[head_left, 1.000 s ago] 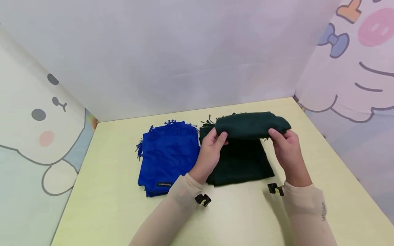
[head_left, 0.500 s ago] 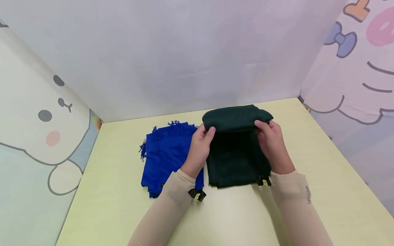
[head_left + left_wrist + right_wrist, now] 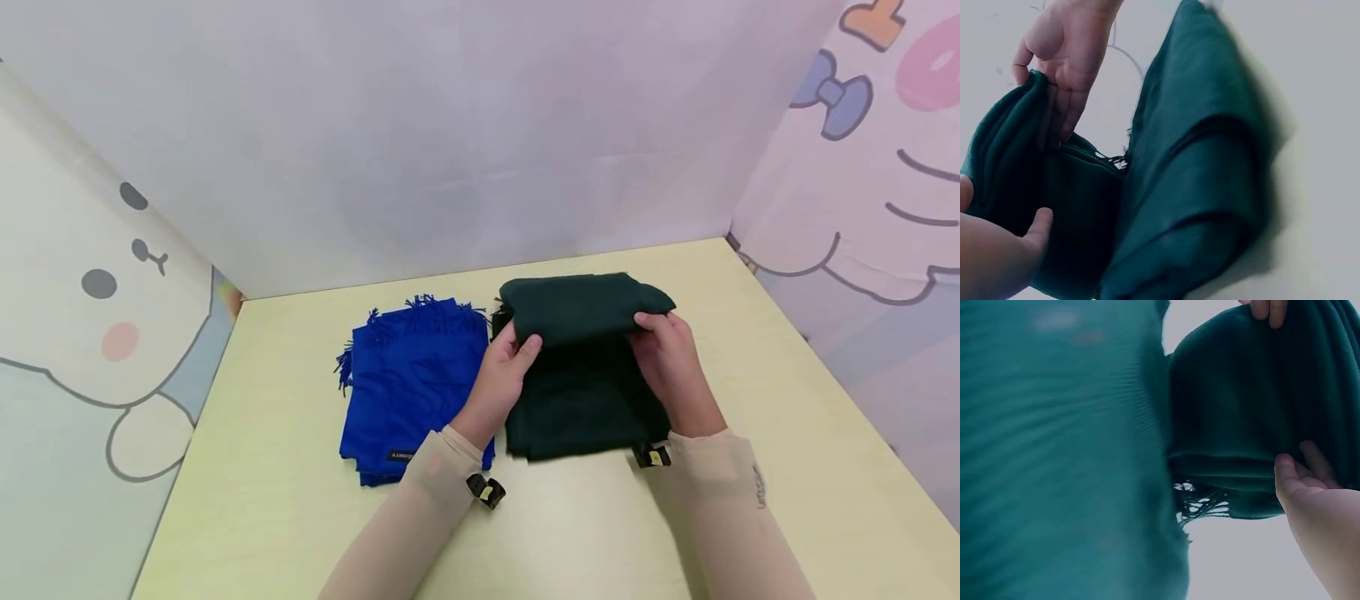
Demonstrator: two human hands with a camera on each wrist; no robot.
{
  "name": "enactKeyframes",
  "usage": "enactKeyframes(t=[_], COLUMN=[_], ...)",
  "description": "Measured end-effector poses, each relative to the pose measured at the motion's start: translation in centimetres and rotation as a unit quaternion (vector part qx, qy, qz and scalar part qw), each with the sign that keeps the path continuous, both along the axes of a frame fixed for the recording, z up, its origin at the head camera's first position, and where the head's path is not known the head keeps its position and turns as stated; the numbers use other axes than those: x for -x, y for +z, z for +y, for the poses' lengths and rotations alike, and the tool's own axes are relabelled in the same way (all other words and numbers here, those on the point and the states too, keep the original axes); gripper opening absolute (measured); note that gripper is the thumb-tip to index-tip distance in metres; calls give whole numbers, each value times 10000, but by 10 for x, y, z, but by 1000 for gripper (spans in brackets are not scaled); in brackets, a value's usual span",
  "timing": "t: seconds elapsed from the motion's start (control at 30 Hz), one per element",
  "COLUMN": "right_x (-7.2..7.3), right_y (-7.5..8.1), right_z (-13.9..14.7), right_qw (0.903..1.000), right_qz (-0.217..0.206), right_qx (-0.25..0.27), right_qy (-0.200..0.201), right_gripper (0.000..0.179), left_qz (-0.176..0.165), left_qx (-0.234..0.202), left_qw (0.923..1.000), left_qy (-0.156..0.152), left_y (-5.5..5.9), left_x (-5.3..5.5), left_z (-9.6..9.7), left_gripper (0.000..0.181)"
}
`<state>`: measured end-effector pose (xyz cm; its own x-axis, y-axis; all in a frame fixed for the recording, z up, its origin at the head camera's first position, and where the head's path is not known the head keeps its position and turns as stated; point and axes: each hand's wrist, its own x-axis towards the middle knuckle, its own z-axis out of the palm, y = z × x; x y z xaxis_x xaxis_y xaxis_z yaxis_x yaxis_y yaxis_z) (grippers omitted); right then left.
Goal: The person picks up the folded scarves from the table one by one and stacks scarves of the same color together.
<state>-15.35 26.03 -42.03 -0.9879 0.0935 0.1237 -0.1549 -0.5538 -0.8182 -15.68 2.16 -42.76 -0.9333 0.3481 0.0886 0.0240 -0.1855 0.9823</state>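
Note:
A dark green fringed scarf (image 3: 588, 408) lies folded on the right half of the table, with its far part raised as a rolled-over fold (image 3: 585, 308). My left hand (image 3: 501, 377) pinches the left end of that fold, thumb on the near side. At the other end my right hand (image 3: 671, 358) grips the fold the same way. The left wrist view has the right hand (image 3: 1072, 56) on the far end of the layered cloth (image 3: 1191, 162), with fringe between the layers. In the right wrist view, fingers of the right hand (image 3: 1316, 506) go in behind the fold; cloth hides some fingertips.
A folded blue scarf (image 3: 416, 375) with fringe and a dark label (image 3: 400, 455) lies close to the left of the green one. The pale yellow table (image 3: 247, 433) meets a whitish wall (image 3: 450, 150) behind; side walls carry cartoon prints.
The raised green fold moved left and away from me, then came back nearer and lower. Both hands kept hold throughout. The blue scarf stayed in place.

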Motion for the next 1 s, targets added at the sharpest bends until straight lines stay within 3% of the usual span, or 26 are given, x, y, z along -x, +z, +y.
enactKeyframes(t=[0.2, 0.67, 0.87, 1.0], right_x=[-10, -41, -56, -64], right_y=[-7, 3, -5, -12], right_z=[8, 12, 18, 23], right_qw=[9988, 9863, 9792, 9726], right_qz=[-399, -870, -742, -754], right_qx=[-225, -1350, -1782, -2012], right_qy=[149, 373, 622, 886], right_gripper=[19, 11, 14, 16], left_qz=[-539, -1148, -1779, -2192], left_qx=[-315, -628, -1267, -1389], left_qw=[9980, 9914, 9747, 9639], left_qy=[-71, -95, -484, -598], left_y=[-5, 1, -6, -8], left_x=[-10, -40, -56, -67], left_z=[2, 1, -1, -4], left_gripper=[42, 41, 42, 42])
